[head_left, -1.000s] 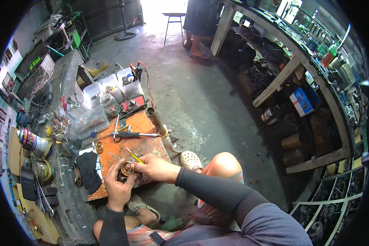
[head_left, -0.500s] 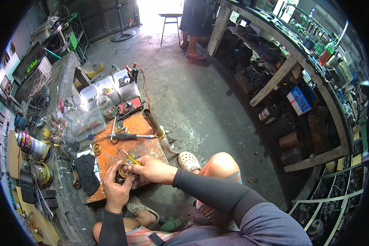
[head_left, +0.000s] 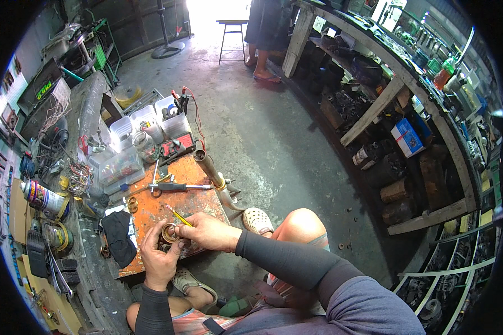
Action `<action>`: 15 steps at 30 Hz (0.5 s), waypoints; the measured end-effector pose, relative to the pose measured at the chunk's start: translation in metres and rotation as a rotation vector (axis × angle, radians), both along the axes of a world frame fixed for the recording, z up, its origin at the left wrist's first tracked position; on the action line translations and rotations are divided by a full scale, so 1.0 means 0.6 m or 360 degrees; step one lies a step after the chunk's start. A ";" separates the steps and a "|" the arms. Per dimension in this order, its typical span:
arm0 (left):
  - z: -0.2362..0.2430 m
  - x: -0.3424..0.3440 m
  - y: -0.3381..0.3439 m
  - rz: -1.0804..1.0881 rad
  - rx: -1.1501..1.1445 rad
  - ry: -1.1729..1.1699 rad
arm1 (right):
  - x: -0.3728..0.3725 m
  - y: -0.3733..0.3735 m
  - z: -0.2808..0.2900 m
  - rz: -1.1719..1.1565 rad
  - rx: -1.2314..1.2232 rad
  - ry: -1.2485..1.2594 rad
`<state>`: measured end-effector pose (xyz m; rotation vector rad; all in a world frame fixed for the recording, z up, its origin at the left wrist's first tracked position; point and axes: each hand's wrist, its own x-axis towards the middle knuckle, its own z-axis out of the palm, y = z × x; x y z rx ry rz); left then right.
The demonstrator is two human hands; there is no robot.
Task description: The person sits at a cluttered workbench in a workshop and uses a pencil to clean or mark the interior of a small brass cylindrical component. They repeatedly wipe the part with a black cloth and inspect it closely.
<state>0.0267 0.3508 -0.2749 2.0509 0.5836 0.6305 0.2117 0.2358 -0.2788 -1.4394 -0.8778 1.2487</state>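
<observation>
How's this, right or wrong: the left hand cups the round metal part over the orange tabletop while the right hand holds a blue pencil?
Wrong on one point: the pencil is yellow, not blue, as the head view shows. The rest stands: the right hand holds it, and the left hand cups the round metal part over the orange tabletop.
</observation>
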 end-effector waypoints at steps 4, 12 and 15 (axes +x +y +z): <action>0.001 0.000 -0.002 0.0022 0.0022 0.0001 | 0.001 0.002 -0.005 0.0011 -0.0020 0.0022; -0.004 0.010 -0.004 0.0145 -0.0081 -0.0213 | 0.004 -0.010 0.043 -0.0084 -0.0142 0.0219; 0.003 0.005 -0.006 0.0183 0.0037 -0.0184 | -0.005 -0.006 0.040 -0.0168 -0.0102 0.0294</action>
